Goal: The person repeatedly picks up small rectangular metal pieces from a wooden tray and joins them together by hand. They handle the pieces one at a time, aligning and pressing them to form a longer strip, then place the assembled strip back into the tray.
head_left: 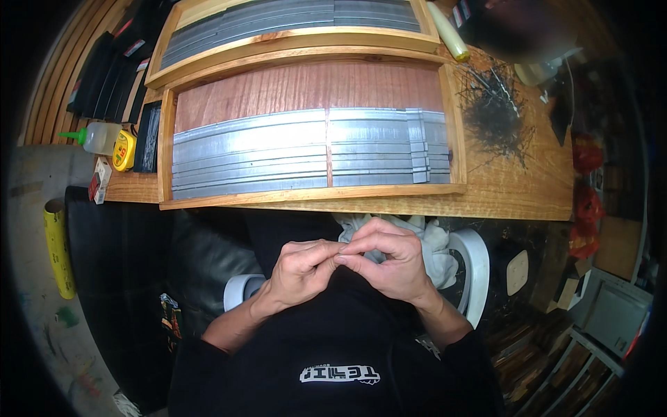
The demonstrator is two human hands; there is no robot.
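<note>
My left hand (302,270) and my right hand (390,261) meet in front of my chest, below the table's near edge. Both are closed, thumbs and fingertips pinched together and touching. Whatever lies between the fingertips, if anything, is too small or hidden to make out. Just beyond them on the table is a shallow wooden tray (313,197) holding rows of flat grey metal strips (243,142). A short stack of small metal pieces (418,146) lies across the strips at the right. The tray's reddish wood bottom shows along its far side.
Behind stands a second wooden tray (299,40) with grey strips. Thin dark strands (495,111) lie heaped on the table's right. At left are a yellow tape measure (125,149), a green-tipped bottle (101,137) and black boxes (97,83). White cloth (439,254) sits beyond my right hand.
</note>
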